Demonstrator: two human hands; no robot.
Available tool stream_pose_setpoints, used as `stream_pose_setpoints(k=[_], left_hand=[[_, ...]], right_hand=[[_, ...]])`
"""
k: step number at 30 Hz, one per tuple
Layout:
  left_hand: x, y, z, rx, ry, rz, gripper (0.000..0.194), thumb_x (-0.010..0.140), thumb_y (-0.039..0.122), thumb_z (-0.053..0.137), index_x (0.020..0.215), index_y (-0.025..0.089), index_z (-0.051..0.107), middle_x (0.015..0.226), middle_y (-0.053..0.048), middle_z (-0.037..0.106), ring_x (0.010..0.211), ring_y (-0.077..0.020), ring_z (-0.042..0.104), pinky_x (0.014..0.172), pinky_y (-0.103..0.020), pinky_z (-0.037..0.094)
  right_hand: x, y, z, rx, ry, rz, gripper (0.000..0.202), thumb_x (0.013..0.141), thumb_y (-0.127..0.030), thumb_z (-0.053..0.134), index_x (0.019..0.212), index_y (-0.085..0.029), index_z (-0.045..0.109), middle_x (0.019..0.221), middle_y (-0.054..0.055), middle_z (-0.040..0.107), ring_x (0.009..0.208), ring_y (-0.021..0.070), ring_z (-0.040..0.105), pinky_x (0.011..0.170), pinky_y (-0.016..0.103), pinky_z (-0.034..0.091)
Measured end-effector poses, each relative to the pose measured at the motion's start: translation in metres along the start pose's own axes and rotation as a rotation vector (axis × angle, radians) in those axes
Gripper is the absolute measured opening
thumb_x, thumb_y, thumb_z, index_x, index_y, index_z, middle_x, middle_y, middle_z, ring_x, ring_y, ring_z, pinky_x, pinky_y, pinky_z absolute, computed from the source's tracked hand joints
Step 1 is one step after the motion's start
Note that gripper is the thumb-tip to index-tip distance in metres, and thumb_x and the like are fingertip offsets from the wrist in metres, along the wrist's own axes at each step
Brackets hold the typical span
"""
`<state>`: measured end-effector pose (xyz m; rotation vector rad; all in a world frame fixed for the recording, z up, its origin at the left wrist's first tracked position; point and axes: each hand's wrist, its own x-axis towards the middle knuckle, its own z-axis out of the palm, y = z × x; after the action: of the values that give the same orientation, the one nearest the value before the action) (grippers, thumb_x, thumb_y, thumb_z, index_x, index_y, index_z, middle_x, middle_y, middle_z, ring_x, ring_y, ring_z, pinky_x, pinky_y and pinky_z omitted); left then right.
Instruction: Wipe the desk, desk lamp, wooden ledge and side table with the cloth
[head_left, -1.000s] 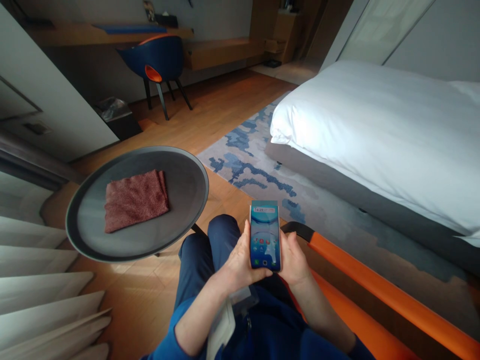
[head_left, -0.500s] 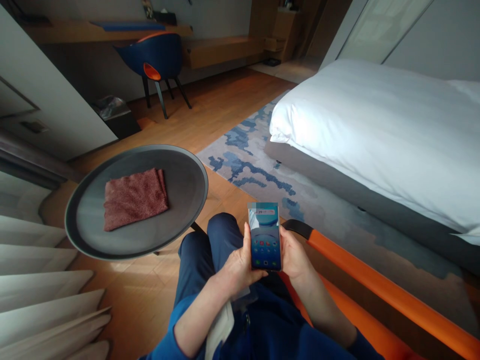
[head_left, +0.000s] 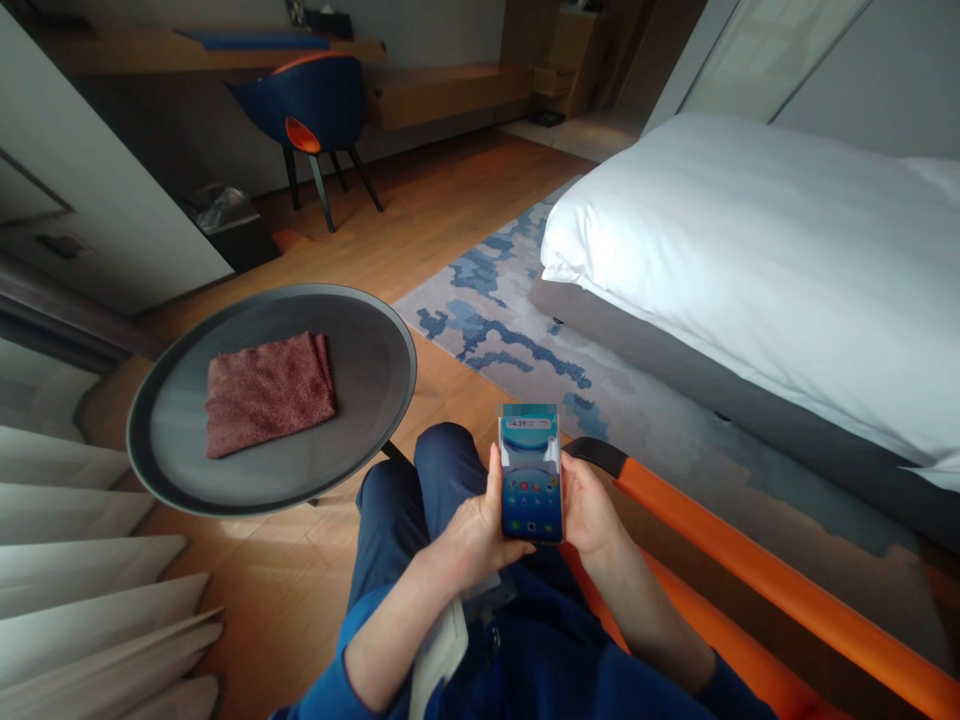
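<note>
A smartphone (head_left: 530,475) is held upright above my lap, its lit screen facing me with rows of app icons. My left hand (head_left: 480,530) grips its left side, thumb along the edge and a finger under the bottom. My right hand (head_left: 590,505) closes on the right edge; most of its fingers are hidden behind the phone. To the left, a folded reddish-brown cloth (head_left: 270,395) lies on a round dark side table (head_left: 367,430), apart from both hands.
An orange armrest (head_left: 750,550) runs along my right side. Beyond it stands a bed (head_left: 750,220) with white bedding, beside a patterned rug (head_left: 480,280). A blue chair (head_left: 322,105), a desk (head_left: 120,55) and a bin (head_left: 236,230) are farther back. White curtains (head_left: 75,580) hang at left.
The view has shifted very slightly, so the table and cloth sit a little higher. Both hands keep the same hold on the smartphone.
</note>
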<state>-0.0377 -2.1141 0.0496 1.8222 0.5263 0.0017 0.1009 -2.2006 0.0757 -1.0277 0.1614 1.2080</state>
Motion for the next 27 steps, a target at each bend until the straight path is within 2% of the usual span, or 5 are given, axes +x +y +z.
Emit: stream_pose_setpoints(k=[4, 13, 18, 22, 27], left_hand=[[0.001, -0.002, -0.001, -0.022, 0.004, 0.009, 0.132, 0.06, 0.022, 0.076, 0.143, 0.009, -0.025, 0.071, -0.005, 0.067, 0.064, -0.0295, 0.065, 0.062, -0.039, 0.051], [-0.001, -0.002, -0.006, -0.184, -0.032, -0.003, 0.136, 0.059, 0.024, 0.081, 0.145, 0.021, -0.024, 0.101, -0.011, 0.071, 0.087, -0.0323, 0.068, 0.081, -0.049, 0.053], [0.001, -0.002, -0.008, -0.402, 0.067, 0.179, 0.114, 0.068, 0.041, 0.077, 0.15, 0.015, 0.002, 0.147, -0.022, 0.035, 0.127, -0.0333, 0.047, 0.094, -0.043, 0.05], [0.012, -0.001, -0.003, -0.746, 0.188, 0.148, 0.066, 0.081, 0.042, 0.066, 0.132, 0.018, 0.032, 0.134, -0.017, 0.045, 0.113, -0.0259, 0.054, 0.081, -0.035, 0.052], [0.024, 0.002, 0.002, -0.95, 0.287, 0.091, 0.058, 0.073, 0.038, 0.074, 0.114, 0.019, 0.037, 0.113, -0.01, 0.057, 0.105, -0.0203, 0.057, 0.091, -0.035, 0.045]], right_hand=[[-0.001, 0.0, 0.004, 0.037, 0.079, 0.033, 0.018, 0.084, -0.03, 0.056, 0.088, -0.019, 0.07, 0.086, 0.004, 0.074, 0.092, 0.0231, 0.068, 0.089, 0.041, 0.054], [-0.006, 0.001, -0.002, -0.028, -0.117, 0.016, 0.046, 0.074, -0.062, 0.066, 0.096, -0.022, 0.067, 0.096, 0.006, 0.072, 0.104, 0.0278, 0.064, 0.091, 0.046, 0.052], [-0.007, 0.003, -0.003, -0.031, -0.175, -0.007, 0.052, 0.075, -0.067, 0.061, 0.1, -0.021, 0.065, 0.102, 0.008, 0.071, 0.108, 0.0287, 0.062, 0.093, 0.048, 0.05], [-0.007, 0.006, 0.001, -0.045, -0.178, -0.013, 0.053, 0.074, -0.068, 0.062, 0.098, -0.021, 0.064, 0.103, 0.008, 0.07, 0.109, 0.0281, 0.061, 0.094, 0.047, 0.049], [-0.006, 0.012, 0.006, -0.031, -0.176, -0.036, 0.051, 0.072, -0.066, 0.065, 0.094, -0.021, 0.064, 0.103, 0.006, 0.07, 0.11, 0.0275, 0.06, 0.096, 0.046, 0.048]])
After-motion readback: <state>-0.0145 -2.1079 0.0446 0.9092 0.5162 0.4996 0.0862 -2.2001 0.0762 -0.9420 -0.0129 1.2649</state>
